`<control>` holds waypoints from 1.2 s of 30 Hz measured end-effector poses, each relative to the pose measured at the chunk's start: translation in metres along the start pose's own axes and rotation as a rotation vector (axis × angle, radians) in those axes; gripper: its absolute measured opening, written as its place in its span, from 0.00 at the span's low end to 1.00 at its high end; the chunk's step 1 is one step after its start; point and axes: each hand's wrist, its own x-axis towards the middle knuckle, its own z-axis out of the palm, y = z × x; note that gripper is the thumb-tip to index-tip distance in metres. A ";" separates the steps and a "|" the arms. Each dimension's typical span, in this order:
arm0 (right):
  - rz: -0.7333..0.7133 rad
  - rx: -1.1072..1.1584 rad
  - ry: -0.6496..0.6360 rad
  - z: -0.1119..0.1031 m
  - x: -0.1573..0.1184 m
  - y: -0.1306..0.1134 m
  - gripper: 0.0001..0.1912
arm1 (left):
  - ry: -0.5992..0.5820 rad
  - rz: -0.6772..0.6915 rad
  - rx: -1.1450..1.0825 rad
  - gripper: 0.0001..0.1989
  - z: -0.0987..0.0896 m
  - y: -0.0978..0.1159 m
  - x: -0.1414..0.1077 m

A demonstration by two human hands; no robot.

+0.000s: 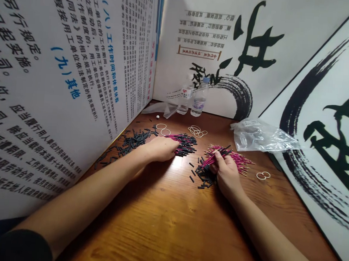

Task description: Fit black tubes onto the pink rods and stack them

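My left hand (166,149) rests at the near left side of a pile of pink sticks with black ends (185,144); its fingertips are hidden, so what it may hold cannot be made out. To the right, my right hand (225,169) is closed on a few thin pink sticks (209,160), some with black ends. It is over a small heap of short black tubes (203,175). Behind that hand lies a spread of pink sticks (242,158) with pale tips. More black tubes (132,143) are scattered left of my left hand.
Two plastic bottles (198,102) stand at the back by the wall panels. A clear plastic bag (259,135) lies at the back right, another thin bag (164,109) at the back left. Pale rubber bands (194,131) lie behind the piles, and two more (261,175) lie at the right.
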 end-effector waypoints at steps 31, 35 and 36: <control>-0.009 -0.022 -0.082 -0.006 0.000 0.004 0.19 | 0.356 0.236 -0.758 0.17 0.052 0.078 0.031; -0.015 0.011 -0.103 -0.006 0.002 0.006 0.18 | 0.355 0.261 -0.877 0.19 0.057 0.078 0.033; -0.019 0.013 -0.104 -0.005 0.002 0.006 0.18 | 0.356 0.261 -0.896 0.20 0.057 0.078 0.033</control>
